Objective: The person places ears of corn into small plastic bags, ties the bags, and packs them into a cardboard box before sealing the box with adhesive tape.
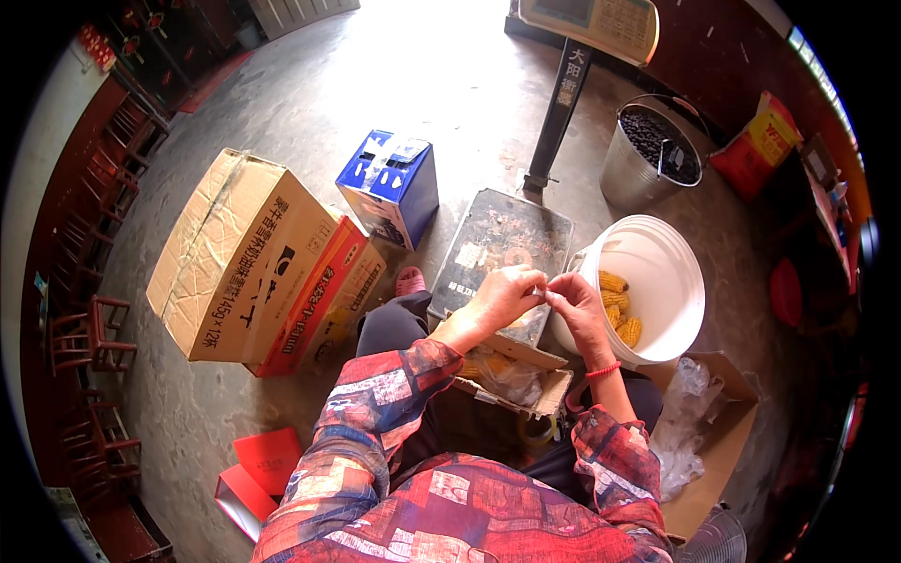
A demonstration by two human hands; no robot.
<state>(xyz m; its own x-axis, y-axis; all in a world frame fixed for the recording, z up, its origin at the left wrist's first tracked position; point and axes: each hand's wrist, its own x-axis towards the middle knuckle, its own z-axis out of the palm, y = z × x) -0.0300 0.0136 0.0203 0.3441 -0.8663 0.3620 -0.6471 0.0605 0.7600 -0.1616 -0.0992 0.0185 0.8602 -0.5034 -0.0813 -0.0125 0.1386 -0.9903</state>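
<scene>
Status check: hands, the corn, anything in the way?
Left hand and right hand meet, pinching something too small to tell. Corn in white bucket. Open carton on lap beneath.

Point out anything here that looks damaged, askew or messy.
The big brown carton on the left is creased and scuffed, with peeling tape. The small cardboard box on the lap has torn, splayed flaps. Crumpled clear plastic lies loose on flat cardboard at the right. The corn cobs sit tidily in the white bucket.
</scene>
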